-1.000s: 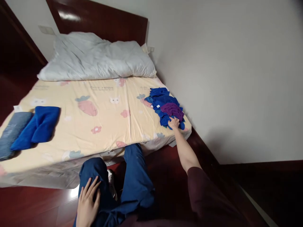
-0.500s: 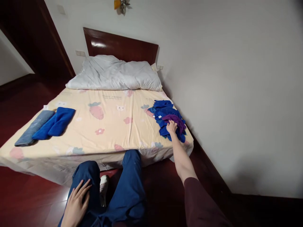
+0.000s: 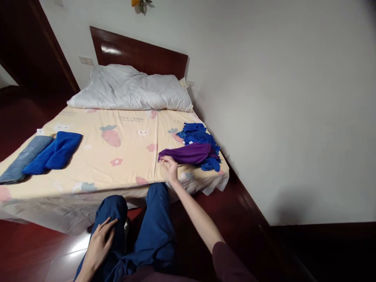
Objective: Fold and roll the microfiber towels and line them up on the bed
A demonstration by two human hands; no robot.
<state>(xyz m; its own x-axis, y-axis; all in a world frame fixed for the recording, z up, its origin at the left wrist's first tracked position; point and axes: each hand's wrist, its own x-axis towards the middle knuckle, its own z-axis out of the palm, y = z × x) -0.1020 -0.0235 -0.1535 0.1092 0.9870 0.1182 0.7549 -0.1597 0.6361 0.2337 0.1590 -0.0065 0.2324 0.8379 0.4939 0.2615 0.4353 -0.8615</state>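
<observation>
My right hand (image 3: 169, 167) pinches one end of a purple cloth (image 3: 190, 153), which stretches sideways over the bed. The cloth's far end still lies on a crumpled heap of blue cloths (image 3: 199, 136) near the bed's right edge. Small white tags show on the heap. My left hand (image 3: 101, 241) rests with its fingers stretched out on my left thigh, holding nothing. On the bed's left side lie folded blue cloths (image 3: 60, 150) beside a folded grey-blue cloth (image 3: 28, 156).
The bed's sheet (image 3: 129, 137) is pale yellow with strawberry prints. A white quilt (image 3: 132, 90) lies bunched before the dark wooden headboard (image 3: 141, 51). The wall (image 3: 264, 117) stands close along the bed's right side. My knees touch or nearly touch the bed's front edge.
My right hand has drawn the purple cloth leftward off the heap, stretching it out. My left hand stays on my thigh. The view has shifted slightly to the right.
</observation>
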